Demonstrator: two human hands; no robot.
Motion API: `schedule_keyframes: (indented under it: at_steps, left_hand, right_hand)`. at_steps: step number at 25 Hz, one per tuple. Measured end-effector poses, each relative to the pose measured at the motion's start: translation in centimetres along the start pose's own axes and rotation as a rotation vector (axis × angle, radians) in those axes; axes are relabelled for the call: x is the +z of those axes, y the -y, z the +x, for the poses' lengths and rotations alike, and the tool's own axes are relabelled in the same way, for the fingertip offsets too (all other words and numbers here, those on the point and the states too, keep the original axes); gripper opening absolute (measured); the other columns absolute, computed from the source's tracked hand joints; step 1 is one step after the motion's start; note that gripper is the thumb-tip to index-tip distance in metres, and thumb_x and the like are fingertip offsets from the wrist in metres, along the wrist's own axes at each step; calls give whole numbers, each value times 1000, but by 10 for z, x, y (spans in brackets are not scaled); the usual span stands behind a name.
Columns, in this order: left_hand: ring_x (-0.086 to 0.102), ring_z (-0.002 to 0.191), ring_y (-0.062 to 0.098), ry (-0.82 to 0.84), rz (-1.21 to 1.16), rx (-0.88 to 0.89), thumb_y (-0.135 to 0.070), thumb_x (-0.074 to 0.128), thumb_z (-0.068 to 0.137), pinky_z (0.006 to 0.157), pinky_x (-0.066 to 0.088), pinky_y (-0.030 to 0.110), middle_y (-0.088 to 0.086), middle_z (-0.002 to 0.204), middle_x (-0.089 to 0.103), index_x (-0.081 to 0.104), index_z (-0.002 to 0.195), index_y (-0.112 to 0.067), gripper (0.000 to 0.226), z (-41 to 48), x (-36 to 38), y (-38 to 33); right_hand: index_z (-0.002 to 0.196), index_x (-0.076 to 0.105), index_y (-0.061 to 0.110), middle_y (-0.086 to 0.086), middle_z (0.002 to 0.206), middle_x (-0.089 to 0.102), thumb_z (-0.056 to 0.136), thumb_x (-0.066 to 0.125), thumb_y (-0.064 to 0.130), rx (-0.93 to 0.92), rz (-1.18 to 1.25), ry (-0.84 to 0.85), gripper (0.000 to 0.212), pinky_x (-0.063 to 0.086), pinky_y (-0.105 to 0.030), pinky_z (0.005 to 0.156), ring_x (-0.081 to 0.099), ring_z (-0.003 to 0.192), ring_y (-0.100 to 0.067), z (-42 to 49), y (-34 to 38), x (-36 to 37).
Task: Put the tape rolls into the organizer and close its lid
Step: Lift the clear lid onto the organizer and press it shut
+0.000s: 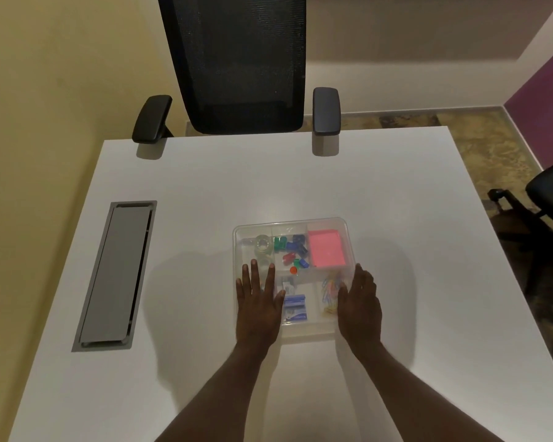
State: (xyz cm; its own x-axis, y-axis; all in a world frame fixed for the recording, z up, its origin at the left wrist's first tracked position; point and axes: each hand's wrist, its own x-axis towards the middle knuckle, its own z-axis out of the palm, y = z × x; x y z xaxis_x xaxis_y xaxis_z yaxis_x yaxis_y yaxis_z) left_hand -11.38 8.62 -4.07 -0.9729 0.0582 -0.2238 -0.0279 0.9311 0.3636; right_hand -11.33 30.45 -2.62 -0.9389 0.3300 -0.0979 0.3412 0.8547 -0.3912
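- The tape rolls (262, 245) lie in the far-left compartment of the organizer (348, 247), one clear roll plainly seen, a second just nearer and partly behind the left fingertips.
- The organizer is a clear plastic box with dividers, sitting on the white tabletop (205, 193) near the person's edge, a little right of centre.
- A clear lid (300, 222) appears to lie flat over the box; whether it is fully latched cannot be told.
- The left hand (258, 301) lies flat and open, palm down, on the near-left part of the box, fingers spread and pointing away, grasping nothing.
- The right hand (359, 301) rests on the near-right edge of the box, fingers loosely extended and slightly curved over the rim; it is open and holds nothing.
- In the far-middle compartment sit small coloured pieces (292, 248), green, blue, red and one orange.
- A pink pad (327, 250) fills the far-right compartment.
- Blue boxes (295, 307) lie in the near-middle compartment, between the two hands.
- Coloured paper clips (331, 288) lie in the near-right compartment, just beside the right hand.
- A grey cable hatch (115, 275) is set into the tabletop, well left of the organizer.
- A black mesh chair (237, 65) stands at the far edge of the tabletop, its armrests reaching over it.
- Part of another chair (546, 193) shows at the right.
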Motion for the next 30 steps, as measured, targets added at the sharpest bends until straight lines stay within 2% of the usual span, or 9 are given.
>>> schedule_keyframes:
  at_steps: [4,8,11,14,18,22,26,28,30]
  left_hand:
    - [-28,162,27,8,-4,9,-52,26,111,135,-5,52,4,175,-26,-6,168,-31,68,-2,3,0]
    - [-30,161,26,10,10,-1,-56,19,109,135,-8,51,3,174,-29,-9,167,-32,69,0,5,0]
    - [-30,161,26,14,15,-4,-55,22,110,134,-10,50,3,174,-28,-10,167,-31,69,2,7,4]
    - [-30,161,25,24,0,15,-55,25,111,135,-7,51,3,175,-27,-11,166,-34,69,2,7,5]
    - [-18,164,24,-14,-84,1,-53,26,111,135,4,55,4,178,-12,-2,168,-31,67,-9,0,-6]
    - [15,161,38,-65,-50,104,-57,13,111,129,22,58,15,174,21,21,167,-18,69,-49,-2,-23]
    - [30,156,38,0,-24,74,-55,6,112,128,12,50,12,169,32,39,160,-20,68,-70,0,-37]
    - [18,160,37,2,0,69,-61,-4,107,128,1,46,9,173,20,33,163,-23,77,-71,1,-36]
    - [-7,164,31,0,7,51,-69,-19,96,133,-10,46,1,174,-9,8,165,-31,83,-67,6,-31]
  right_hand:
    - [94,40,19,0,79,51,96,13,60,278,137,67,49,38,-30,60,69,82,-37,2,-9,5]
    - [89,39,17,-3,76,53,93,10,59,261,230,7,51,22,-18,48,63,68,-33,5,-15,14]
    - [92,42,14,-2,76,49,97,14,53,259,182,6,48,30,-19,48,68,73,-35,5,-11,17]
    - [110,51,7,-15,96,58,108,24,40,212,-40,-88,42,53,-40,67,68,89,-39,-1,-8,12]
    - [141,49,7,-23,142,51,102,32,40,-11,-356,-151,54,35,-56,108,48,135,-42,-9,-9,-1]
    - [153,42,13,-18,161,36,103,46,39,-415,-279,-60,57,32,-58,118,32,150,-38,-48,6,8]
    - [156,35,21,-10,166,26,103,41,46,-451,-252,121,59,20,-56,124,22,154,-32,-81,14,15]
    - [157,32,23,-10,167,22,103,45,44,-443,-296,177,59,22,-59,123,18,155,-33,-85,15,17]
    - [157,32,24,-10,167,21,100,55,41,-427,-304,212,64,22,-60,123,18,155,-33,-81,19,15]
